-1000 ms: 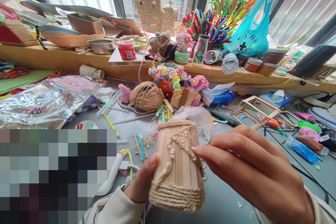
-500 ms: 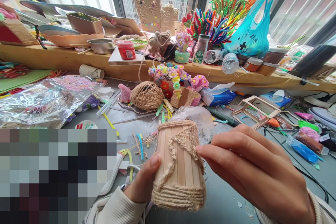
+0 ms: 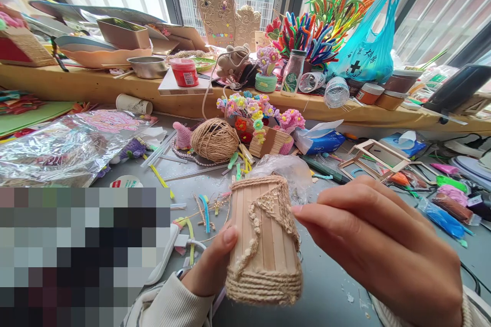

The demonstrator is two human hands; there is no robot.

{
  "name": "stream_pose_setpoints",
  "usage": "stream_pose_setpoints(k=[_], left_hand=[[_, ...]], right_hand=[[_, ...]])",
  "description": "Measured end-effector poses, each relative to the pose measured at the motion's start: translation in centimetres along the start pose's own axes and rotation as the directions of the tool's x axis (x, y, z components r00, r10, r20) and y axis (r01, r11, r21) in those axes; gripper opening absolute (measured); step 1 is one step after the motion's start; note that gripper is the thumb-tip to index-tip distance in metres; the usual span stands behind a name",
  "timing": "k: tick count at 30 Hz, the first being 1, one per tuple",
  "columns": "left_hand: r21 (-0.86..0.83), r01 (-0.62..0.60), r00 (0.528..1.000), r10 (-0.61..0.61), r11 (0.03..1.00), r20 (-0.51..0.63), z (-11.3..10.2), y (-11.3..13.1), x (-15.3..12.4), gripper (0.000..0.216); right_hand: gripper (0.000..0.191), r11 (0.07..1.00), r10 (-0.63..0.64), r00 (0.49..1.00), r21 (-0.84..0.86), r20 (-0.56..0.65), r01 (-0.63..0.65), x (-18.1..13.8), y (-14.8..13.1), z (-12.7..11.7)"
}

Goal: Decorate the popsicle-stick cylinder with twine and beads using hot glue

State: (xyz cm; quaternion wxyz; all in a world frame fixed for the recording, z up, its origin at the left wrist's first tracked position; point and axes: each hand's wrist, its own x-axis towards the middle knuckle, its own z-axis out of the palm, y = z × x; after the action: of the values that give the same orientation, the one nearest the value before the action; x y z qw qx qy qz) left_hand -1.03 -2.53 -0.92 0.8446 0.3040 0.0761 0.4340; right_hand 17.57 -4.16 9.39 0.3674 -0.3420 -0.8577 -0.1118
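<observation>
My left hand (image 3: 209,271) grips a wooden stick holder (image 3: 263,242) from the left side, thumb on its front. The holder is a cylinder of pale flat sticks, bound with jute twine at its top rim and base, with a twine pattern glued on the front. My right hand (image 3: 378,248) reaches in from the right; its fingers are together and the fingertips press on the twine at the holder's upper right edge. A ball of jute twine (image 3: 215,139) lies on the grey table (image 3: 330,291) behind the holder.
Behind stand small pipe-cleaner flower pots (image 3: 261,122), a tissue pack (image 3: 318,140), a stick frame (image 3: 374,161) and clay packets (image 3: 447,209). A crinkled plastic bag (image 3: 57,148) lies left. The wooden sill (image 3: 95,87) holds a red jar (image 3: 184,72), bottles and a blue bag (image 3: 364,46).
The holder has shifted slightly right and lower in my left hand. My right hand's fingertips slid a little right along the twine at its upper edge.
</observation>
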Motion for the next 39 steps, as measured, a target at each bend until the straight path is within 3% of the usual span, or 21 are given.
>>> stream_pose_setpoints(k=[7,12,22,32,39], left_hand=[[0.076,0.032,0.993,-0.023,0.997,-0.115,0.9,0.5,0.2,0.04],[0.101,0.054,0.988,-0.039,0.993,-0.152,1.0,0.7,0.4,0.042],[0.117,0.067,0.979,-0.042,0.991,-0.199,-0.1,0.3,-0.2,0.053],[0.099,0.068,0.97,-0.043,0.993,-0.238,0.6,0.4,-0.1,0.052],[0.139,0.05,0.979,-0.02,0.989,-0.205,0.8,0.5,0.2,0.051]], right_hand=[[0.012,0.992,0.015,0.995,-0.124,-0.096,-0.027,0.9,-0.2,-0.1],[0.011,0.991,0.023,0.99,-0.125,-0.137,-0.04,0.7,0.0,-0.1],[0.012,0.993,0.023,0.994,-0.109,-0.104,-0.034,0.7,0.0,0.0],[0.012,0.992,0.02,0.995,-0.123,-0.101,-0.032,0.8,-0.1,-0.1],[0.014,0.994,0.02,0.996,-0.105,-0.082,-0.028,0.4,0.1,0.2]])
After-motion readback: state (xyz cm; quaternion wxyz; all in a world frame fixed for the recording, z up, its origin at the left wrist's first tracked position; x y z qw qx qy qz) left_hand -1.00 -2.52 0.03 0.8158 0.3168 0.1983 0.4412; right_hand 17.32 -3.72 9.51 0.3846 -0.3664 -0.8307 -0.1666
